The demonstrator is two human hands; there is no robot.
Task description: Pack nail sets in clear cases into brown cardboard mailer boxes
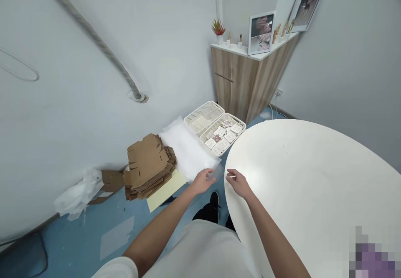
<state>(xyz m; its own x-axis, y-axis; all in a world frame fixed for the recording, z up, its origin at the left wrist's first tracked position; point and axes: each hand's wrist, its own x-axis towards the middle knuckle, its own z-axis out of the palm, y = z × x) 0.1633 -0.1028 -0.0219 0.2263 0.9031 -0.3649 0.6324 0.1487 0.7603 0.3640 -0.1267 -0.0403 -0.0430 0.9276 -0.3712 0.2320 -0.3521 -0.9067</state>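
Note:
My left hand [203,181] hangs over the near corner of a stack of thin white sheets [188,150], its thumb and fingers apart. A translucent flap [217,172] shows just beyond those fingers; I cannot tell whether they touch it. Over the left edge of the round white table [313,177] is my right hand [238,183], fingers loosely curved and apart with nothing between them. Ahead of both hands, two white plastic baskets stand side by side: one basket [191,121] holds clear packets, the other basket [242,132] holds several printed cards [221,145].
Flattened brown cardboard boxes [147,161] are stacked at left on a pale yellow board [166,190]. A white plastic bag [79,192] lies by the wall. A wooden cabinet [241,77] with picture frames and a small plant [218,27] fills the corner. Blurred purple patch at lower right.

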